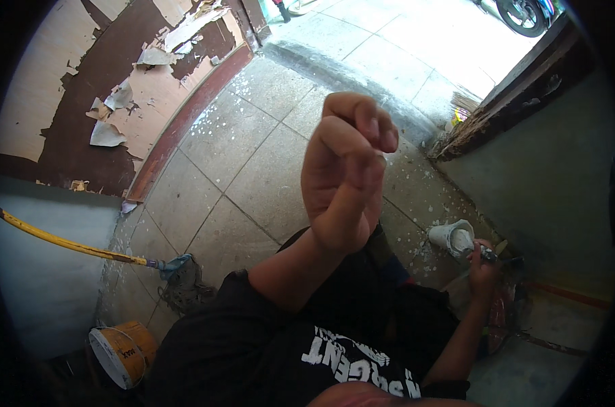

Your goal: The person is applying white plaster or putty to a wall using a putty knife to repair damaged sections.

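My left hand [348, 169] is raised close to the camera, fingers curled into a loose fist, and I see nothing in it. My right hand [482, 266] reaches down to the foot of the grey-blue wall [545, 197] at the right and grips a small dark tool [492, 252]. A white, paint-smeared cup-like container [453, 237] lies on the floor just left of that hand. My black shirt with white lettering [307, 339] fills the lower middle.
The tiled floor [246, 156] is spattered with white paint. A yellow-handled mop [70, 243] lies at the left, and an orange bucket [121, 349] stands below it. A brown panel with peeling paper [117, 88] is upper left, a wooden door frame [511, 102] and a motorbike wheel [524, 17] upper right.
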Demonstrator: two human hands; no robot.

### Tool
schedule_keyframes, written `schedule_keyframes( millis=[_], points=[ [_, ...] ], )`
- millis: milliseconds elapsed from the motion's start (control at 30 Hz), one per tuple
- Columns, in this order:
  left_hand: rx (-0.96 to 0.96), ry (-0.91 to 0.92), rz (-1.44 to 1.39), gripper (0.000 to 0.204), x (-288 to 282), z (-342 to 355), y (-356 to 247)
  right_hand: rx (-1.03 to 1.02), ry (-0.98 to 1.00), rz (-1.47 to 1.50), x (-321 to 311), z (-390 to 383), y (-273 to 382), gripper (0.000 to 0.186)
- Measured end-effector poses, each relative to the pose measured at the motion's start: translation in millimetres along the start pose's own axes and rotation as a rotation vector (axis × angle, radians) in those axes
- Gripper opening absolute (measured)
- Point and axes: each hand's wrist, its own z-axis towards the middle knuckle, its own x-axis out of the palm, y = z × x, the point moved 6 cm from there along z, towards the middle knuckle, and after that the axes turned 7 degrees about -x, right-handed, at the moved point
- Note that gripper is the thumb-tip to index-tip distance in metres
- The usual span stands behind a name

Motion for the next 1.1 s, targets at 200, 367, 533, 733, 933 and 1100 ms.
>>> schedule_keyframes(
  millis=[200, 367, 533, 733, 933, 1100],
  points=[
    [0.01, 0.089, -0.003, 0.014, 4.9, 0.5, 1.2, 0.053, 0.016, 0.006, 0.1, 0.2, 2.5, 0.015],
    [-0.029, 0.057, -0.011, 0.016, 3.6, 0.7, 4.6, 0.089, 0.053, -0.058, -1.5, 0.3, 3.8, 0.016],
    [-0.097, 0.093, 0.068, 0.022, 6.2, -7.3, 37.4, 0.062, 0.02, -0.008, -1.5, 1.1, 1.3, 0.016],
    [-0.345, 0.245, 0.395, 0.013, -4.6, -22.2, 108.4, 0.125, 0.0, 0.072, -3.5, 2.4, -8.0, 0.014],
    [-0.435, 0.476, 0.711, 0.007, -15.4, -54.0, 166.5, 0.039, -0.035, 0.06, -9.6, 4.0, -19.9, 0.015],
    [-0.589, 0.559, 0.808, 0.009, -26.7, -89.3, 215.5, 0.064, -0.196, 0.219, -29.8, -1.2, -40.1, 0.022]
  ],
)
